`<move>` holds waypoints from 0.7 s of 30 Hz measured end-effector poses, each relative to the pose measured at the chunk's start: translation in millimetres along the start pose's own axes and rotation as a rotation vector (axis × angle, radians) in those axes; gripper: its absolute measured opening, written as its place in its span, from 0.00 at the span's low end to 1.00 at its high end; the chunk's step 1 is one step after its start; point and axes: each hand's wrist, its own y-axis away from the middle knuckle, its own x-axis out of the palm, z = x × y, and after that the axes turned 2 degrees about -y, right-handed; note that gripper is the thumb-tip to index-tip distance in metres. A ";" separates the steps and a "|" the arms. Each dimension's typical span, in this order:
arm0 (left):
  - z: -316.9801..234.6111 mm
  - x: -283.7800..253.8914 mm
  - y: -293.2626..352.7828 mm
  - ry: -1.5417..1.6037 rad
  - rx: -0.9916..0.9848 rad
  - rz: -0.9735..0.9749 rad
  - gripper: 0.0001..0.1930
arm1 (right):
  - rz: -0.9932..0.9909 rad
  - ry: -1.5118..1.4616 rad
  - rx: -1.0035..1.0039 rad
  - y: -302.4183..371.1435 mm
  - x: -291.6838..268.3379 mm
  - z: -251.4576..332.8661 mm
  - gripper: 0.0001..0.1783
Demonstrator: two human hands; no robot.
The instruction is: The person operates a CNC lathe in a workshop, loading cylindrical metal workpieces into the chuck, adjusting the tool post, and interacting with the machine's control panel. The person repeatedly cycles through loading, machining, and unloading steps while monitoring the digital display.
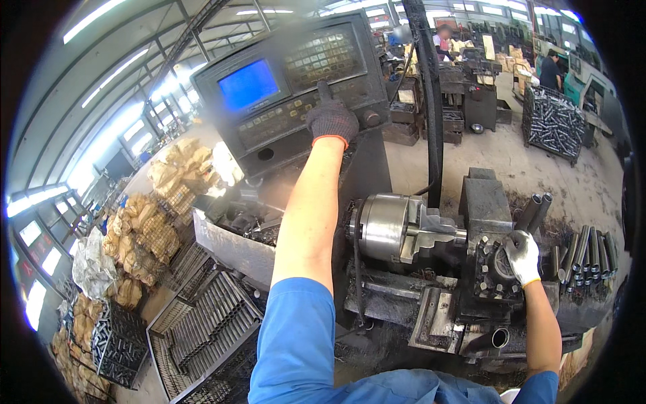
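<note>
One dark-gloved left hand (332, 122) extends its index finger over the grimy, black, rectangular control panel (288, 84), hiding keys; its other fingers are unclear. White-gloved right hand (524, 258): fingers bent over the black, bolted metal tool post (489, 273), grip indeterminable.

Strip lights (93, 19) glow beneath a pale roof (60, 87). Bright windows (140, 143) stand at left. The grey floor (404, 161) looks darkly stained.
</note>
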 end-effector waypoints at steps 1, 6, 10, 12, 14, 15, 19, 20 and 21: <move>0.1 -1.2 0.0 0.012 -0.007 0.009 0.40 | 0.000 -0.008 0.004 -0.1 -0.2 -0.2 0.09; 3.3 -1.6 -0.7 0.037 0.010 0.022 0.39 | 0.035 -0.016 0.035 -1.7 -0.3 -1.7 0.07; 3.0 -3.8 -0.3 0.037 0.008 0.023 0.39 | 0.010 -0.013 0.032 -1.0 1.0 -0.2 0.07; 1.8 -5.7 1.1 0.048 0.007 0.027 0.39 | 0.005 -0.015 0.027 -1.0 -1.0 4.0 0.08; -0.1 -10.3 4.0 0.074 0.005 0.042 0.40 | 0.010 -0.017 0.042 -1.1 -1.6 3.5 0.08; -0.1 -10.3 3.7 0.063 0.002 0.038 0.40 | 0.015 -0.019 0.049 -1.0 -1.4 3.7 0.08; -2.3 -11.5 3.7 0.048 -0.014 0.043 0.40 | 0.020 -0.020 0.042 -1.2 -1.3 1.4 0.09; -3.2 -12.0 4.2 0.051 -0.019 0.049 0.40 | 0.018 -0.018 0.041 -1.2 -2.0 2.1 0.09; -2.4 -11.0 3.8 0.057 -0.014 0.039 0.40 | 0.017 -0.019 0.040 -1.2 -1.8 3.3 0.09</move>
